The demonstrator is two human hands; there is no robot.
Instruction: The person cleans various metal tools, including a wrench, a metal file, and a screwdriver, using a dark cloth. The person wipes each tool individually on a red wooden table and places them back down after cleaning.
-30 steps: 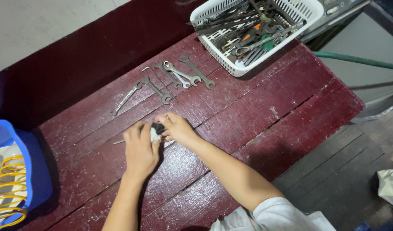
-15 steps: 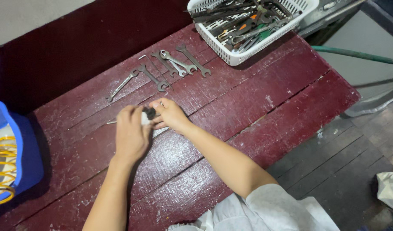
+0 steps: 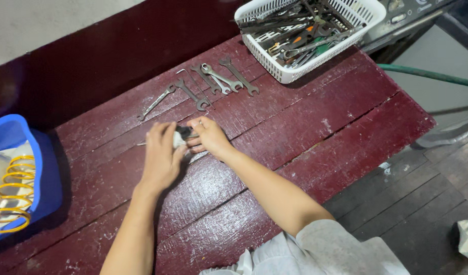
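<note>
My left hand [image 3: 160, 155] and my right hand [image 3: 208, 136] meet over the dark red wooden table [image 3: 305, 127]. Between their fingers sits a small dark and white object [image 3: 182, 136], mostly hidden, so I cannot tell what it is. Both hands grip it. A thin metal piece [image 3: 197, 157] pokes out on the boards just below my right hand. Just beyond the hands, several steel wrenches [image 3: 213, 81] lie side by side on the table.
A white plastic basket [image 3: 346, 43] full of hand tools stands at the far right corner. A blue tub [image 3: 35, 163] with a yellow coil spring [image 3: 9, 193] sits at the left. Right of the table edge are floorboards and a green hose [image 3: 427, 75].
The view has shifted a little, while both hands have stayed together on the small object, with only slight finger movement. The wrenches and basket have not moved on the table.
</note>
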